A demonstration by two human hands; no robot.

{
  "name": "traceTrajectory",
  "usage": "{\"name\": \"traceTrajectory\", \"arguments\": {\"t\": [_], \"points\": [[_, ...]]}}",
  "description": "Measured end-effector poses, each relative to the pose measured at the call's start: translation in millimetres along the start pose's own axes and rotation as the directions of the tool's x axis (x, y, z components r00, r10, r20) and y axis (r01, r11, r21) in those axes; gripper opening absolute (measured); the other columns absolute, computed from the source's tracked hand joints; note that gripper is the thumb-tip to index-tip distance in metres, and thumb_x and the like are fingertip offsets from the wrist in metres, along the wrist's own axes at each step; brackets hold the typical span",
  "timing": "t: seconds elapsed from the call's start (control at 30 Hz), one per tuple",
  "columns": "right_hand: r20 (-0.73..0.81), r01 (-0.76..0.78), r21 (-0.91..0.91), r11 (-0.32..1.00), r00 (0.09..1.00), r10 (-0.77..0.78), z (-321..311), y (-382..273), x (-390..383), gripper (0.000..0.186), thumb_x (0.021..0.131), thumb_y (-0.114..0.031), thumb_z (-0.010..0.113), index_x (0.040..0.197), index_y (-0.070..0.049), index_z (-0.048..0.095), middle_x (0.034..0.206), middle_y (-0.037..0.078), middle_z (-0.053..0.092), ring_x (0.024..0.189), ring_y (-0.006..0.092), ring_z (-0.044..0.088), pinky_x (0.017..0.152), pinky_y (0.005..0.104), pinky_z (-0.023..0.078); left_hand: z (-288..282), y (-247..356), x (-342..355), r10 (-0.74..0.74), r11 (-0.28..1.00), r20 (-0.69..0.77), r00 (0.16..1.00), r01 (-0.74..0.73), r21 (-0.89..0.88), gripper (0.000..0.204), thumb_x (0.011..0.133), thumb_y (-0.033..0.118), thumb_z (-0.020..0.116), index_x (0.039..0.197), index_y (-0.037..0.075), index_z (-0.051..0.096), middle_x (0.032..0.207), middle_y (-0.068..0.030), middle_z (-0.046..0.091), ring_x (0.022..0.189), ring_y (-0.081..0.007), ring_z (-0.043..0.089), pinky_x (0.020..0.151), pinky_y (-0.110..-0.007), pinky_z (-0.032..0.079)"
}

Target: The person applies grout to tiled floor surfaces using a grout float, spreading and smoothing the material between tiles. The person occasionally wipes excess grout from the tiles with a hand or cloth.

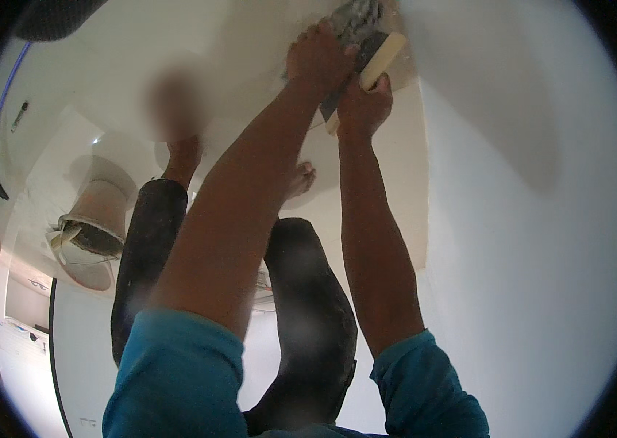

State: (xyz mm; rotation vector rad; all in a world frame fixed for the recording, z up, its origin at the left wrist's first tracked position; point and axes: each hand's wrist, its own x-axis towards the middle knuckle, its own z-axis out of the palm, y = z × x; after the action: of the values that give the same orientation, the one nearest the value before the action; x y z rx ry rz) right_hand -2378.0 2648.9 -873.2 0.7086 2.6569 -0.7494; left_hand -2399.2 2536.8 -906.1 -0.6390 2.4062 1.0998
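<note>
Floor: glossy cream floor [388, 190], meeting a smooth white wall [513, 255] along its right edge.
Bucket: round, pale, grey-stained bucket [97, 206], toward the floor's left edge.
Tool: flat, dark-bladed tool with a long pale-yellow handle [385, 60], slanting near the floor's wall-side edge.
Paste: lumpy grey paste [358, 20], just beyond the tool.
Right hand [364, 109]: fingers clamped on the handle.
Left hand [319, 62]: beside the paste; cannot tell whether its fingers grip anything.

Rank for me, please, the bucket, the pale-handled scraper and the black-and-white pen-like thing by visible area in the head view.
Largest to smallest:
1. Bucket
2. Pale-handled scraper, partly covered by the right hand
3. Pen-like thing
</note>
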Motion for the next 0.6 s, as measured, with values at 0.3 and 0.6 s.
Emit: {"name": "traceTrajectory", "arguments": {"t": [0.3, 0.6], "points": [[0.262, -0.467, 0.645, 0.605, 0.879, 0.399, -44.8, 117.2, -75.1, 0.058, 0.079, 0.001, 0.069, 0.132, 0.0, 0.044, 0.122, 0.01, 0.055, 0.113, 0.0268, 0.054, 0.099, 0.0405, 0.043, -126.7, -61.2, 17.6, -0.03, 0.968, 0.109, 0.994, 0.056, -0.246, 0.056, 0.093, 0.043, 0.053, 0.132, 0.006, 0.04, 0.13, -0.0164, 0.042, 0.122, -0.0281, 0.041, 0.105, -0.041, 0.035], [0.081, -0.237, 0.797, 0.556, 0.953, 0.29, 91.6, -32.6, -7.1, 0.059, 0.077, 0.001, 0.07, 0.13, -0.002, 0.044, 0.117, 0.011, 0.055, 0.104, 0.0258, 0.056, 0.091, 0.0393, 0.046, -359.3, -222.9, -66.1, -0.353, 0.799, -0.559, 0.75, -0.069, -0.597, 0.036, 0.097, 0.034, 0.045, 0.117, 0.004, 0.051, 0.113, -0.015, 0.052, 0.105, -0.0279, 0.053, 0.095, -0.049, 0.046]]}}
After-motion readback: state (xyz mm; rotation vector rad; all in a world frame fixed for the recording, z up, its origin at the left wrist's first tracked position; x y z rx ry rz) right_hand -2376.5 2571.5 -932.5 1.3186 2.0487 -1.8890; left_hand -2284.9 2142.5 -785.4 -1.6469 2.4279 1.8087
